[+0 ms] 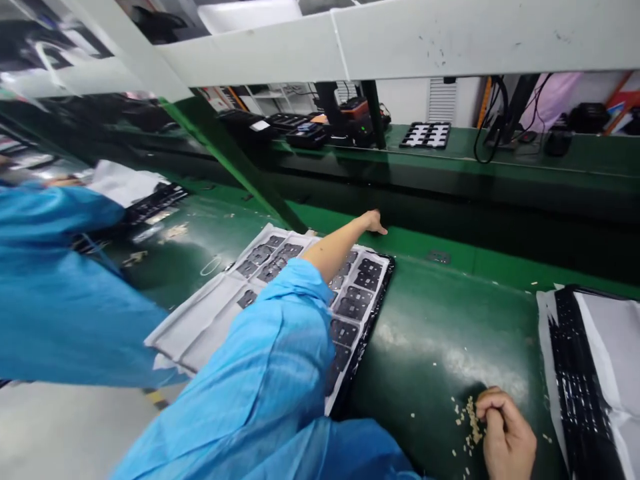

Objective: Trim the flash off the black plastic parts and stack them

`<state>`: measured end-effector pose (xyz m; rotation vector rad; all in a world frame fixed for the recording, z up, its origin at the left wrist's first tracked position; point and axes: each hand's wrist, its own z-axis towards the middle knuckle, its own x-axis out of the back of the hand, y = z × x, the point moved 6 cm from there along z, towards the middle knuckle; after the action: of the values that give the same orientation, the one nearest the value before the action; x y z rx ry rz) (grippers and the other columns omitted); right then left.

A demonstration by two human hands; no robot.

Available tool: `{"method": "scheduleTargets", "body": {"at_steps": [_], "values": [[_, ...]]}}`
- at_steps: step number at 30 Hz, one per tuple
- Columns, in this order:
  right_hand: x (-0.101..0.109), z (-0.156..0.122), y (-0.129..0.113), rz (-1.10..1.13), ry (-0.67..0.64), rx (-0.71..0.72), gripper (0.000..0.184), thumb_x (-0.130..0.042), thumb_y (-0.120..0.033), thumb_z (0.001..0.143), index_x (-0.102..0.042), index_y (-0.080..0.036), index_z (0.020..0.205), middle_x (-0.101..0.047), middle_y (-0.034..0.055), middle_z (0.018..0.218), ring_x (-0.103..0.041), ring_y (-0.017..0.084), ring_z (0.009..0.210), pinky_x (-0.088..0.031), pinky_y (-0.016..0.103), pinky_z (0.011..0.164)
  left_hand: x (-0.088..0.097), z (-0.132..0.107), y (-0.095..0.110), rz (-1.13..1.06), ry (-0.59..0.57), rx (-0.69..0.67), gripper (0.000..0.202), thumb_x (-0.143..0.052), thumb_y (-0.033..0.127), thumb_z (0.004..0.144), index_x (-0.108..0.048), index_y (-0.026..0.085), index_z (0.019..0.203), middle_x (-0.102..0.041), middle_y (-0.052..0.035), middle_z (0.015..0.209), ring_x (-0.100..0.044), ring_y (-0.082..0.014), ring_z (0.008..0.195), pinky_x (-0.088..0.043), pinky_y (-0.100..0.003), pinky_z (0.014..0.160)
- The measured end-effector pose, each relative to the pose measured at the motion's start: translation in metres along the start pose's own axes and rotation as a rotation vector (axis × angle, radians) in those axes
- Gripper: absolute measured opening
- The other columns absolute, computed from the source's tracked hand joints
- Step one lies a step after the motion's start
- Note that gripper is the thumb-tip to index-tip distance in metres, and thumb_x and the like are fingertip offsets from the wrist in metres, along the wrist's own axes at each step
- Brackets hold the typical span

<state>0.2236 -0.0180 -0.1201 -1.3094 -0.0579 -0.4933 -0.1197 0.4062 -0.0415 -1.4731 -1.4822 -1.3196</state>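
My left hand (373, 222) is stretched out past the far edge of a tray, over the green strip at the back of the bench. Its thumb or a finger sticks out to the right, and I see nothing held in it. Under my forearm lies the tray lined with white sheet (200, 313), carrying rows of dark flat plates (354, 303); my sleeve covers part of them. At the lower right my right hand (507, 430) is closed, fingertips pressed together beside a scatter of small beige pieces (473, 423). What it pinches, if anything, is hidden.
A dark plate (439, 257) lies on the green strip. Another black tray with white sheet (583, 380) stands at the right. A co-worker's blue sleeve (60, 267) is close on the left. A green slanted post (240, 167) and a white beam (425, 40) cross above.
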Motion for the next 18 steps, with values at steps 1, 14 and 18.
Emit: {"method": "scheduleTargets", "body": {"at_steps": [1, 14, 18], "values": [[0.0, 0.0, -0.004, -0.016, 0.016, 0.003, 0.026, -0.054, -0.014, 0.094, -0.065, -0.022, 0.072, -0.066, -0.0018, 0.069, -0.064, 0.014, 0.059, -0.05, 0.021, 0.059, -0.003, 0.003, 0.002, 0.017, -0.029, -0.005, 0.041, -0.072, 0.04, 0.105, -0.066, 0.017, 0.139, -0.068, -0.0122, 0.138, -0.071, -0.0278, 0.119, -0.064, -0.049, 0.1], [0.021, 0.005, -0.038, -0.27, 0.215, -0.031, 0.024, -0.059, -0.031, 0.107, -0.076, -0.02, 0.119, -0.079, 0.0128, 0.12, -0.075, 0.027, 0.113, -0.06, 0.045, 0.102, -0.08, -0.016, 0.177, 0.019, -0.079, -0.498, 0.05, -0.081, 0.029, 0.079, -0.07, 0.013, 0.125, -0.071, -0.0154, 0.132, -0.068, -0.0307, 0.122, -0.052, -0.035, 0.103], [0.038, -0.01, -0.03, -0.455, 0.194, -0.08, 0.041, -0.054, -0.039, 0.111, -0.068, -0.016, 0.142, -0.068, 0.0211, 0.148, -0.064, 0.035, 0.14, -0.049, 0.062, 0.119, -0.083, -0.016, 0.176, 0.012, -0.084, -0.488, 0.054, -0.078, 0.027, 0.076, -0.07, 0.011, 0.127, -0.075, -0.0168, 0.125, -0.07, -0.0335, 0.12, -0.053, -0.036, 0.101]]}}
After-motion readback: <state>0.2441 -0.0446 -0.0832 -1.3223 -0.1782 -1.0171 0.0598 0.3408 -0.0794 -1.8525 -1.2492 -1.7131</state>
